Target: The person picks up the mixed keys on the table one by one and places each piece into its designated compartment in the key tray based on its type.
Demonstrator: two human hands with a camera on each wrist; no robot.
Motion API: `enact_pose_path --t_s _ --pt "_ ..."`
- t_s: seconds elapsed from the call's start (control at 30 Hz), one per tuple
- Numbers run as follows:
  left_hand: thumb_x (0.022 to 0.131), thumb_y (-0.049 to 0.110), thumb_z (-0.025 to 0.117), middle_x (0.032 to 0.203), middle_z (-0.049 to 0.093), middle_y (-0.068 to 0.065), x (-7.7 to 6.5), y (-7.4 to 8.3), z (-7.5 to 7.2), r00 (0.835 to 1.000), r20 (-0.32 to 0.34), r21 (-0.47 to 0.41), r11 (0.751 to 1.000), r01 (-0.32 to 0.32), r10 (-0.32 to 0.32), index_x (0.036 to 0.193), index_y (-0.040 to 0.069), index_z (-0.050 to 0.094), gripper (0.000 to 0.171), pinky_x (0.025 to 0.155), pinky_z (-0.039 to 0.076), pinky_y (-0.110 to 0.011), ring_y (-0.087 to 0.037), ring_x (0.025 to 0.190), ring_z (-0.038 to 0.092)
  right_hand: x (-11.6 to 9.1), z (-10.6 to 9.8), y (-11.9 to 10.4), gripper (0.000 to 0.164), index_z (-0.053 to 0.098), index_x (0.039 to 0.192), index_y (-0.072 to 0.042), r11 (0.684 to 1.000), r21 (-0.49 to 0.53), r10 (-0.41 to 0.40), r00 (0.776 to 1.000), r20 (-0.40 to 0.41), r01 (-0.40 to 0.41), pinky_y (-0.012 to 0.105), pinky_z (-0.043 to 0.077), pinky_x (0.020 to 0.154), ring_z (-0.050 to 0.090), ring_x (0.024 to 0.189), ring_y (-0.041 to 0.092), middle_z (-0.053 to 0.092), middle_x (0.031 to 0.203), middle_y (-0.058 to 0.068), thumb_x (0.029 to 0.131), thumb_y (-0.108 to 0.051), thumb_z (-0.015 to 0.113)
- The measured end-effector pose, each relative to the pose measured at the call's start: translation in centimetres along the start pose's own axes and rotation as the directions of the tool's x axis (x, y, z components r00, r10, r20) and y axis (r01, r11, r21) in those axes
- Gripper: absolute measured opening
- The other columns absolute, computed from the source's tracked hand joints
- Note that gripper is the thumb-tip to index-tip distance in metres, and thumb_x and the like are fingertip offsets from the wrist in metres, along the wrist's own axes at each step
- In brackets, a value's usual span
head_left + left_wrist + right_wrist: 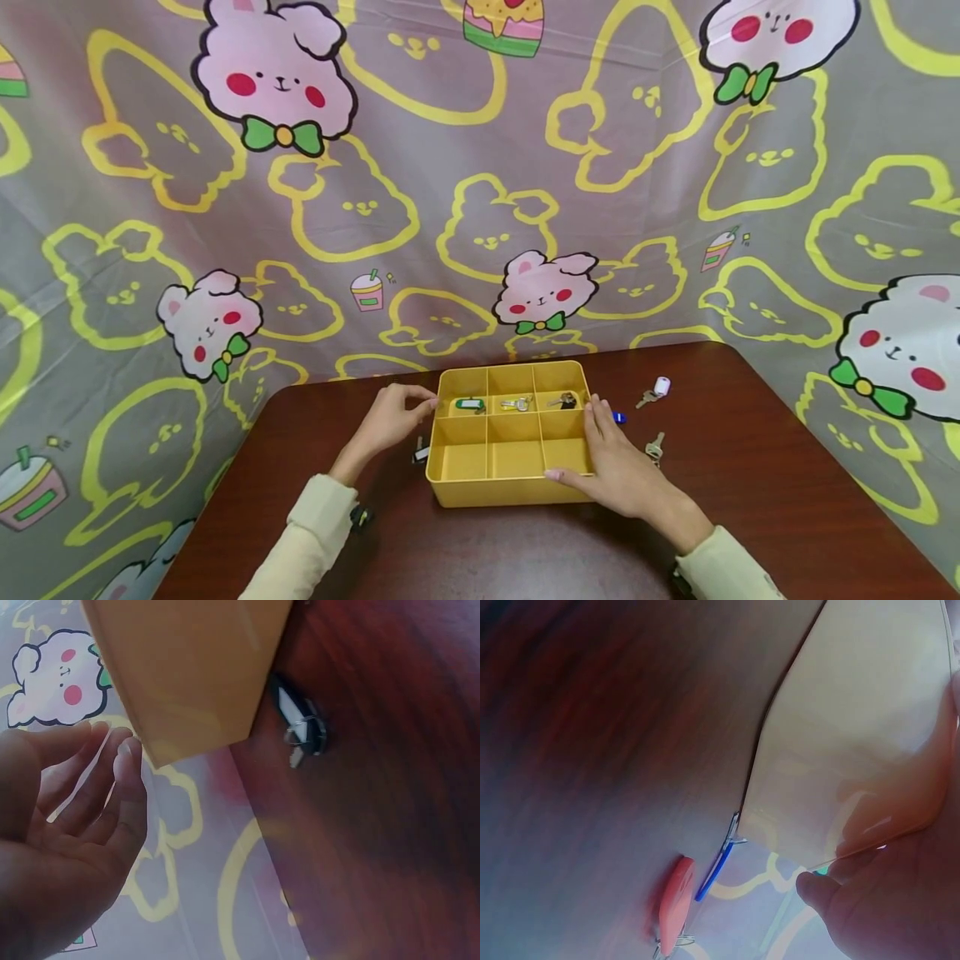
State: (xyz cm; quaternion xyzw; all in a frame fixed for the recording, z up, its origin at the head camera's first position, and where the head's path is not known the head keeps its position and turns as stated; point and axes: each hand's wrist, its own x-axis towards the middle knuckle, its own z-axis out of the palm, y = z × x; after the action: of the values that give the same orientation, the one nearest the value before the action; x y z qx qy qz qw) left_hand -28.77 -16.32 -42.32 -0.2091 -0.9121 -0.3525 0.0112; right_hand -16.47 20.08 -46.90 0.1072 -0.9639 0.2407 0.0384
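Note:
A yellow compartment box (510,493) stands on the table. My right hand (626,467) rests along its right side, fingers straight on the rim and thumb over the front edge. At the back left of the box, my left hand (390,423) has its fingertips by the left rim; in the left wrist view its loosely bent fingers (129,776) hold nothing. In the back row lie a key with a green tag (470,404), keys with a yellow tag (516,405) and dark keys (567,401). The front compartments hold nothing visible.
A black-and-white key tag (422,454) lies left of the box. On the right are a blue tag (618,417), a key with a white tag (662,386) and another key (655,448). A red tag (676,904) shows in the right wrist view. Patterned cloth (450,208) hangs behind.

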Motion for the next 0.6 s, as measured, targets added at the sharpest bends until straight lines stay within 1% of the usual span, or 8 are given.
enact_pose_path --t_s 0.1,0.23,0.33,0.4,0.5,0.6 --pt "0.102 0.023 0.071 0.097 0.08 -0.009 -0.4 -0.4 0.1 1.0 -0.007 0.008 1.0 0.01 -0.01 0.112 0.008 0.082 0.021 0.066 0.047 -0.025 -0.015 0.071 0.061 0.0 0.0 0.0 0.125 0.016 0.164 0.008 1.0 0.0 -0.001 1.0 -0.001 0.001 0.063 0.033 0.124 0.008 0.164 0.045 0.005 0.176 0.027 0.089 -0.083 0.057" --pt "0.101 0.021 0.072 0.103 0.081 -0.006 -1.0 -0.9 0.2 0.999 -0.02 0.001 1.0 0.029 -0.029 0.109 0.009 0.082 0.018 0.066 0.048 -0.025 -0.018 0.072 0.067 0.1 0.1 0.0 0.125 0.016 0.164 0.008 1.0 -0.007 0.0 1.0 -0.002 0.0 0.063 0.033 0.124 0.009 0.164 0.046 0.005 0.176 0.026 0.089 -0.084 0.056" --pt "0.101 0.021 0.072 0.1 0.081 -0.01 -1.5 -1.3 0.3 0.998 -0.012 -0.014 0.998 0.058 -0.058 0.108 0.009 0.082 0.017 0.063 0.047 -0.023 -0.019 0.068 0.068 0.1 0.1 0.0 0.126 0.016 0.164 0.008 1.0 -0.009 0.001 1.0 -0.002 -0.001 0.063 0.034 0.124 0.01 0.164 0.045 0.005 0.176 0.026 0.089 -0.084 0.056" --pt "0.101 0.021 0.072 0.098 0.08 -0.012 -1.8 -1.6 0.4 0.997 -0.006 -0.021 0.997 0.073 -0.073 0.109 0.009 0.082 0.017 0.061 0.045 -0.023 -0.017 0.066 0.065 0.1 0.1 0.0 0.126 0.017 0.164 0.008 1.0 -0.009 0.003 1.0 -0.003 -0.003 0.063 0.033 0.124 0.009 0.164 0.045 0.005 0.176 0.026 0.088 -0.084 0.056" --pt "0.101 0.02 0.072 0.095 0.08 -0.012 -2.1 -1.9 0.6 0.997 -0.002 -0.011 0.997 0.076 -0.076 0.109 0.008 0.081 0.017 0.064 0.045 -0.024 -0.013 0.07 0.061 0.1 0.2 0.0 0.126 0.017 0.164 0.008 1.0 -0.009 0.004 1.0 -0.004 -0.004 0.063 0.033 0.124 0.009 0.164 0.045 0.005 0.176 0.026 0.088 -0.084 0.056" --pt "0.1 0.018 0.072 0.092 0.08 -0.006 -2.5 -2.2 0.9 0.998 0.001 0.021 0.997 0.068 -0.068 0.108 0.007 0.082 0.017 0.069 0.047 -0.025 -0.012 0.076 0.061 0.1 0.2 0.0 0.126 0.017 0.164 0.008 1.0 -0.009 0.003 1.0 -0.005 -0.003 0.063 0.033 0.124 0.009 0.164 0.045 0.005 0.176 0.026 0.088 -0.084 0.056"
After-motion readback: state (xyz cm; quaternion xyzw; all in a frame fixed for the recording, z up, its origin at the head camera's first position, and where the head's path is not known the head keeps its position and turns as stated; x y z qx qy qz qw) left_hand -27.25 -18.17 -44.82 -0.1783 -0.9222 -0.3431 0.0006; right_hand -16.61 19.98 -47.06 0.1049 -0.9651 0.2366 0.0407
